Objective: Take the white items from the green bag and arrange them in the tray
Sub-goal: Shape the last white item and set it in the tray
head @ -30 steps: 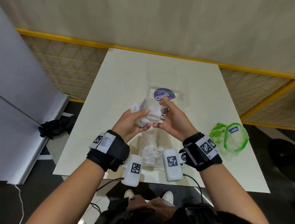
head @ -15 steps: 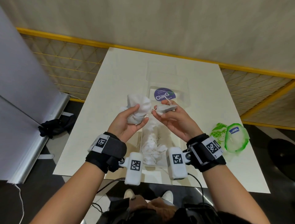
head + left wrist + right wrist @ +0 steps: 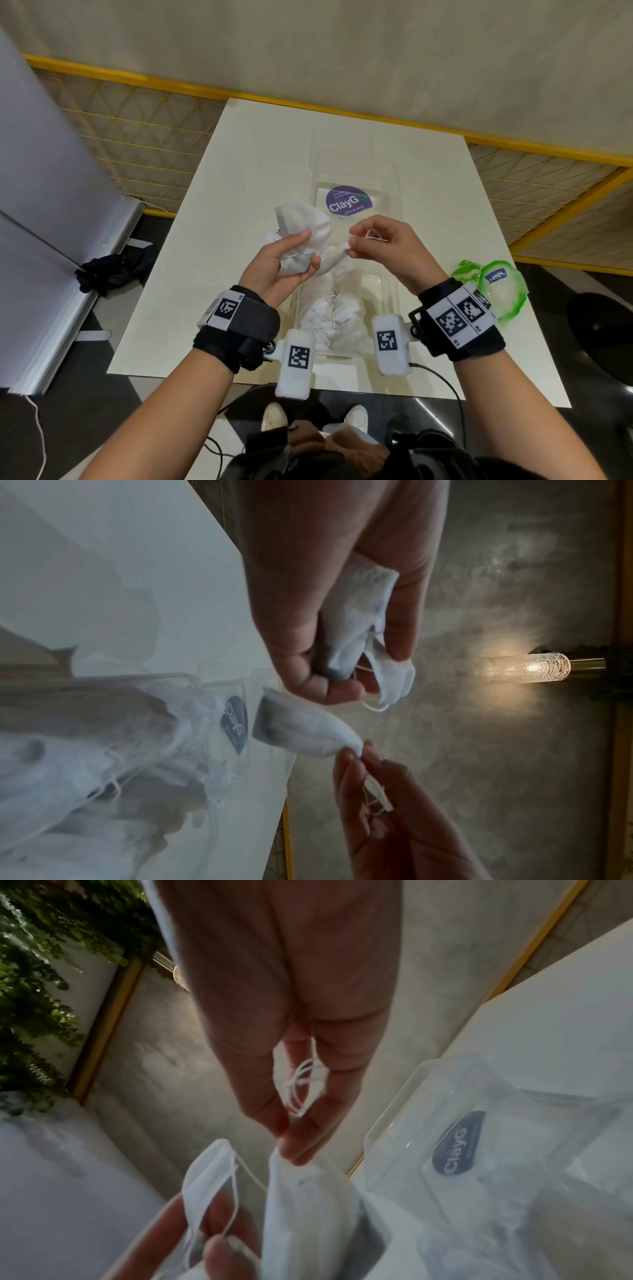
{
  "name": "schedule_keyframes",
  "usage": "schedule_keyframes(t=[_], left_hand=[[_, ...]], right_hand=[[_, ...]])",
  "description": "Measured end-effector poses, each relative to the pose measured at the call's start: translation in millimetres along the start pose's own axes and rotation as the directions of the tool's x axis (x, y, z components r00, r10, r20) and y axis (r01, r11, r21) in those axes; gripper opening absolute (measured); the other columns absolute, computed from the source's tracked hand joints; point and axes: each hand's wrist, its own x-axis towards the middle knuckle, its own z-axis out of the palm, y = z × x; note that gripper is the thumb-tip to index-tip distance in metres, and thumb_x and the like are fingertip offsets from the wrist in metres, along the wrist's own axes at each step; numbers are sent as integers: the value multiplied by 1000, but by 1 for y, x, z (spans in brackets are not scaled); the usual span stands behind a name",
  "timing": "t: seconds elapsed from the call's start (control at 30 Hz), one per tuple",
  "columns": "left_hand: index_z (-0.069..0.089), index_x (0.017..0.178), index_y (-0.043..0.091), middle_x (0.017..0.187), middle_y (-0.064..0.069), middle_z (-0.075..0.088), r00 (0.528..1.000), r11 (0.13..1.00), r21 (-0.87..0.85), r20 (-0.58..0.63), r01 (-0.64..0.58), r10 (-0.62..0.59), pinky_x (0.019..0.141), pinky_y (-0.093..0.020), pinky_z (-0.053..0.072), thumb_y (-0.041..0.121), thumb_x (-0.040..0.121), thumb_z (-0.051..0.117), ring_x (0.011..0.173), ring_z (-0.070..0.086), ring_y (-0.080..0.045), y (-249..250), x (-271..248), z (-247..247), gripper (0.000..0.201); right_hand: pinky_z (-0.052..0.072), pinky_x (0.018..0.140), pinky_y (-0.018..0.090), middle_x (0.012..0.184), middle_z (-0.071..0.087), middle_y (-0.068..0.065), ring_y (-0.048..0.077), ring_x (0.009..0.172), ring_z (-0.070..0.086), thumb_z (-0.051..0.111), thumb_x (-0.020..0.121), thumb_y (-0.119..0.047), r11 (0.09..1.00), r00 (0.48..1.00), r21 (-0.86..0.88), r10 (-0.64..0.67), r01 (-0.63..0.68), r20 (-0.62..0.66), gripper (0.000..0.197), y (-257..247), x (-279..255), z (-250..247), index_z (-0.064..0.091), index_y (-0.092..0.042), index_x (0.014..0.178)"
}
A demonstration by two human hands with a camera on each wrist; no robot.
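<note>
L hand (image 3: 279, 265) grips a bunch of white masks (image 3: 301, 226) above the clear tray (image 3: 388, 294); R hand (image 3: 383, 246) fingers pinch one mask's tip (image 3: 342, 741), w/ ear loops seen only in wrist views. More masks lie in the tray's near end; green bag (image 3: 496, 291) sits right on the tabletop (image 3: 212, 240).

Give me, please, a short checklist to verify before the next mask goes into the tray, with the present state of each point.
1. Right hand pinches one single mask by its tip: ok.
2. That mask is separated from the bunch of masks gripped in the left hand: ok in the left wrist view; whether the ear loops are tangled, cannot tell.
3. Ear loop of the single mask is gathered in the right fingers, not dangling: ok.
4. Clear tray has free room beyond the masks already in it: ok.
5. Tray lid lies open and out of the way: ok.
6. Green bag is empty: cannot tell.
</note>
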Motion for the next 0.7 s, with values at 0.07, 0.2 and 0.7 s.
schedule_keyframes(t=[0.07, 0.2, 0.7], left_hand=[[61, 90, 8, 83, -6, 67, 1000, 1000, 2, 6, 0, -1, 61, -22, 53, 7, 87, 56, 71, 63, -16, -1, 1, 1, 7], [61, 95, 8, 91, -6, 64, 1000, 1000, 12, 13, -18, 18, 61, -22, 54, 11, 88, 55, 79, 60, -17, 2, 3, -3, 9], [56, 121, 10, 110, -5, 65, 980, 981, 192, 196, -18, -20, 66, -27, 55, 24, 87, 54, 91, 67, -10, 1, -9, -1, 37]], right_hand=[[55, 84, 23, 78, 64, 5, 10, 70, 67, 65, 82, 0, 1000, 999, -19, 11, -11, 30, 8, -2, 0, -2, 68, -7, 86], [54, 82, 20, 79, 69, 5, 7, 72, 65, 71, 76, -3, 987, 996, -159, 21, -7, 82, 13, -5, -1, -11, 70, -10, 88], [57, 67, 23, 79, 62, 6, 6, 67, 62, 57, 88, -7, 989, 963, -50, -126, 142, 239, 9, -42, -1, 8, 62, -7, 81]])
